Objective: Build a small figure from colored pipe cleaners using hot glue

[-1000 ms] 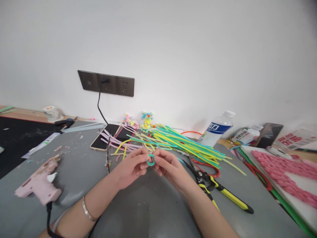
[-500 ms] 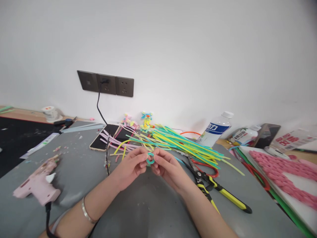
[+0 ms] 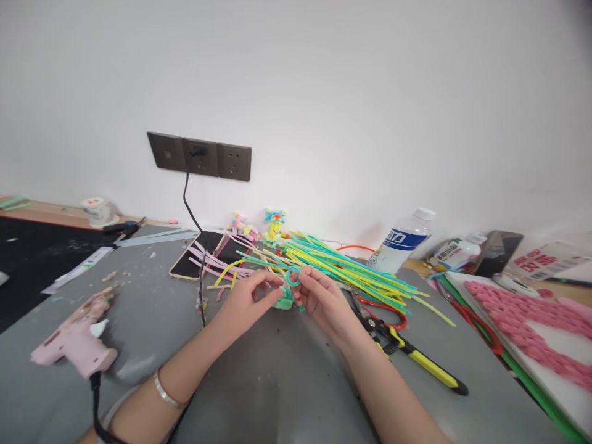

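Observation:
My right hand pinches a teal ring, which looks like a bent pipe cleaner, between thumb and forefinger. Just below the ring is a light green fuzzy bundle. The thumb and fingers of my left hand close on the bundle's left side. A small teal end shows beside my right fingers. Behind both hands lies a pile of yellow and teal pipe cleaners, with pink pipe cleaners to the left.
At left lies a pink glue gun with a black cord. Yellow-black pliers and red-handled scissors lie right. Farther back are a phone, small figures and a bottle. A pink braided piece is far right.
The teal ring, held by both hands before, has moved up and right in my right hand. My left hand has come off it, and the light green bundle now shows below.

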Demonstrator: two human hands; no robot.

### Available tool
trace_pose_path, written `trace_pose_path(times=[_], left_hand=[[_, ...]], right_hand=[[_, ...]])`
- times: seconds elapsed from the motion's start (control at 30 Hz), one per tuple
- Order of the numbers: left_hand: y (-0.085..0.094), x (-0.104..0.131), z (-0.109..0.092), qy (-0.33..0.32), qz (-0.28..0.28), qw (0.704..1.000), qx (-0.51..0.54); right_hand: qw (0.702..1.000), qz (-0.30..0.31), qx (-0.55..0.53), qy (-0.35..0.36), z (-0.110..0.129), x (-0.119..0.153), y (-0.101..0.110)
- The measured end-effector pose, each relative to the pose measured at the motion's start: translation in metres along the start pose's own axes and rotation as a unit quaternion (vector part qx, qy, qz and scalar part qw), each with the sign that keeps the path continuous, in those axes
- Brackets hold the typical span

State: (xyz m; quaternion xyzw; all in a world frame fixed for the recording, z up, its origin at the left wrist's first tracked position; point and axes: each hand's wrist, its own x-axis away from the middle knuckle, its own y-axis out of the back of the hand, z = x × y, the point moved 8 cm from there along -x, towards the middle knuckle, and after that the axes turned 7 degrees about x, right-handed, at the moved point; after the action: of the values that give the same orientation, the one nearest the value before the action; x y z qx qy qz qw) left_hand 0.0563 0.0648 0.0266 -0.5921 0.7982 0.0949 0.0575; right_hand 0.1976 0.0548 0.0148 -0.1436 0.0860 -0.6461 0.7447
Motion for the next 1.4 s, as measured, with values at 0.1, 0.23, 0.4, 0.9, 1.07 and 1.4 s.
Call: trace_pose_path(times=[0.1,0.23,0.4,0.9,1.07,1.4], left_hand=[[-0.002,0.001,-0.002,-0.041,0.02,0.994,-0.096],[-0.009,0.003,0.003,-0.043,0.066,0.984,-0.162],[-0.007,0.004,0.006,-0.023,0.062,0.973,-0.219],[0.006,-0.002,0.021,0.067,-0.051,0.992,0.091],[-0.002,0.0,0.011,0.071,-0.007,0.977,0.201],[-0.019,0.005,0.006,0.025,0.068,0.976,0.207]], right_hand=[[0.999,-0.029,-0.017,0.011,0.004,-0.001,0.006],[0.998,-0.056,-0.026,0.025,0.008,-0.001,0.01],[0.998,-0.055,-0.019,0.024,0.009,0.0,0.007],[0.997,0.01,0.002,0.073,0.018,0.009,-0.009],[0.998,-0.05,0.012,0.037,0.007,0.001,0.004],[0.991,-0.066,0.065,0.096,0.01,0.0,0.011]])
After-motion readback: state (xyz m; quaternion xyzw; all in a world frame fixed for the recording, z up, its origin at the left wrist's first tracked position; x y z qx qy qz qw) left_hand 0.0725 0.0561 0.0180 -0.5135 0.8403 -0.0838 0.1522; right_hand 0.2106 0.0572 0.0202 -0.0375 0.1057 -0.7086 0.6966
